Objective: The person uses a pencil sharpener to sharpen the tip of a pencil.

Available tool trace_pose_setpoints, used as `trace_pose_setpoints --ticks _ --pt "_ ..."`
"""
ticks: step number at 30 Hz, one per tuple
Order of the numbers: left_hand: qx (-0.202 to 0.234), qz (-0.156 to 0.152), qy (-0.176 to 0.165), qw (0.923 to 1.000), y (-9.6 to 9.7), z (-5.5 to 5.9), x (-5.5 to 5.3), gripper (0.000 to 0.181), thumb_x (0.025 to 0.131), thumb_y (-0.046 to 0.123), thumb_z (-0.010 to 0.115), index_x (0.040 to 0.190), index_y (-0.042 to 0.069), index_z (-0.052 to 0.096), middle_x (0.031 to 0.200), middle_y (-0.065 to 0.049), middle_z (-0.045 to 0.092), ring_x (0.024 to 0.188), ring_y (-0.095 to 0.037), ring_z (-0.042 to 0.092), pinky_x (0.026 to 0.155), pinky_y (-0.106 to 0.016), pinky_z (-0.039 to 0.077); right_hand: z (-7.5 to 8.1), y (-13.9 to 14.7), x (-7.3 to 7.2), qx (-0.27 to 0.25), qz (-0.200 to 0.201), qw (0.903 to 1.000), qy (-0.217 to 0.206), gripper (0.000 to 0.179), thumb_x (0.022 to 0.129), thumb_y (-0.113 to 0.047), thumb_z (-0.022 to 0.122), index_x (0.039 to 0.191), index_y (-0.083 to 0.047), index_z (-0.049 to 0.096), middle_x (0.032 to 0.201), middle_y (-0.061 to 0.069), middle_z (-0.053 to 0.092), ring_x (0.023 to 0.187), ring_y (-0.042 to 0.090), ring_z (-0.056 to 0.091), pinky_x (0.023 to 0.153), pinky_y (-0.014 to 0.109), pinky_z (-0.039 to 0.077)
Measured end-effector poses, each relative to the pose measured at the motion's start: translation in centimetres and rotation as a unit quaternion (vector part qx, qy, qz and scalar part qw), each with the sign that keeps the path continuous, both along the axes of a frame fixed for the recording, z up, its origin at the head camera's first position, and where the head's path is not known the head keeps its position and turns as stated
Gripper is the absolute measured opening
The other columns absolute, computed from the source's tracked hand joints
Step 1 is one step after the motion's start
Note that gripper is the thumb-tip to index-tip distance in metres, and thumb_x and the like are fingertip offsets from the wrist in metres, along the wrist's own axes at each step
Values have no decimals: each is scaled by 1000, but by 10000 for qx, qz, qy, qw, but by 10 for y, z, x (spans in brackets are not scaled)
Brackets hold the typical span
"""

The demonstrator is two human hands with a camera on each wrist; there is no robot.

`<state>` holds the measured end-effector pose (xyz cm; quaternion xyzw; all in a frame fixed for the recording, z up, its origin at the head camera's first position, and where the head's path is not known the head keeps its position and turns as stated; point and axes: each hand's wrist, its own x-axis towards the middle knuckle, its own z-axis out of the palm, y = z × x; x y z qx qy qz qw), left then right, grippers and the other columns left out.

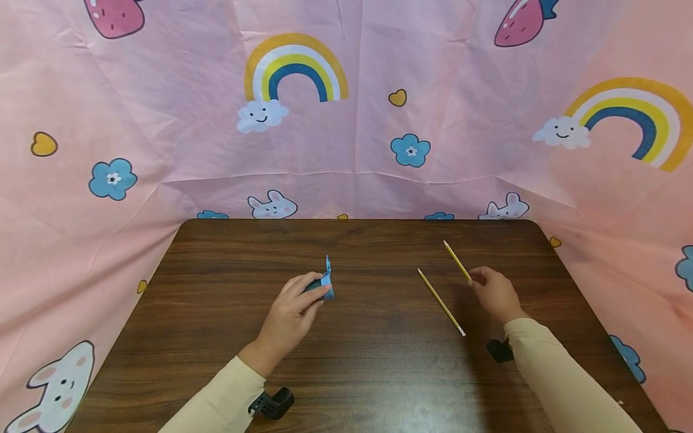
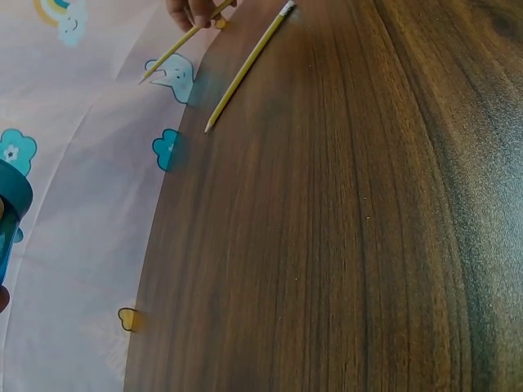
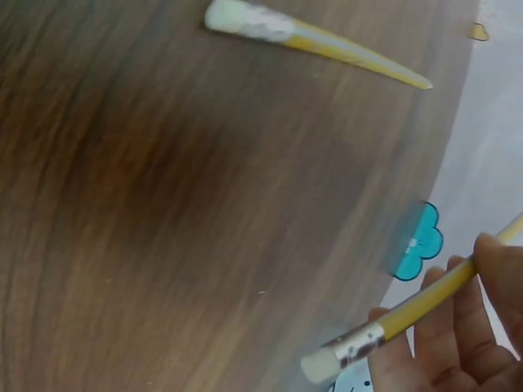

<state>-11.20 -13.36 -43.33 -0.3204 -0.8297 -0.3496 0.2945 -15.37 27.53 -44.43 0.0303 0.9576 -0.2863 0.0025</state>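
Note:
My left hand [image 1: 289,311] grips a small blue pencil sharpener [image 1: 327,287] above the middle of the table, its lid [image 1: 328,265] flipped up. Only a slice of the sharpener [image 2: 14,192] shows at the edge of the left wrist view. On the right side, my right hand [image 1: 495,294] pinches a yellow pencil [image 3: 429,306] between thumb and fingers. Its sharpened tip points away toward the far edge and left; its white eraser end sticks out behind the fingers in the right wrist view. A second yellow pencil [image 1: 441,302] lies slantwise on the table between the hands, eraser end nearer me.
The dark wood-grain table [image 1: 227,258] has rounded far corners. A pink cloth [image 1: 357,150] printed with rainbows, rabbits and flowers hangs behind it and along both sides. Black wrist devices sit by the left cuff [image 1: 216,397] and the right cuff [image 1: 533,343].

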Motion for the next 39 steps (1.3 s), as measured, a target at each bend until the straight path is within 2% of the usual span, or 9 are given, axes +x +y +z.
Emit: trace_pose_setpoints --ticks 10,14,18,26,35,39 --pt "23 18 -15 10000 0 0 1 39 71 -12 78 107 2 74 118 -15 63 111 -33 57 81 -43 57 10 -6 3 -615 122 9975 336 26 95 -5 58 117 8 60 110 27 64 95 37 63 78 47 52" --pt "19 33 -17 10000 0 0 1 40 71 -12 78 108 3 74 119 -14 62 111 -32 57 82 -43 57 15 -9 7 -798 191 9961 335 27 96 -6 57 120 8 60 112 26 64 98 37 62 81 48 53" --pt "31 3 0 10000 0 0 1 40 71 -13 78 108 3 74 118 -15 62 111 -32 57 81 -43 57 19 -14 11 -911 249 9952 273 29 97 -8 57 122 6 59 117 25 63 103 37 60 83 48 53" --pt "32 14 48 10000 0 2 1 40 70 -13 78 107 1 74 119 -16 62 111 -33 57 80 -43 58 23 -23 18 -966 566 9929 402 26 96 -8 59 119 4 62 112 22 65 103 34 61 86 50 53" --pt "60 -17 135 9999 0 4 1 42 69 -14 78 108 2 74 118 -15 63 110 -33 58 79 -44 58 28 -35 21 -532 945 9925 570 25 95 -9 61 117 2 65 110 18 65 101 33 62 83 50 54" --pt "69 -28 85 9999 0 5 1 41 70 -14 78 108 2 73 118 -16 63 110 -33 57 80 -44 57 30 -40 21 -146 1219 9892 795 21 93 -6 63 112 1 67 103 14 65 94 30 63 78 48 54"
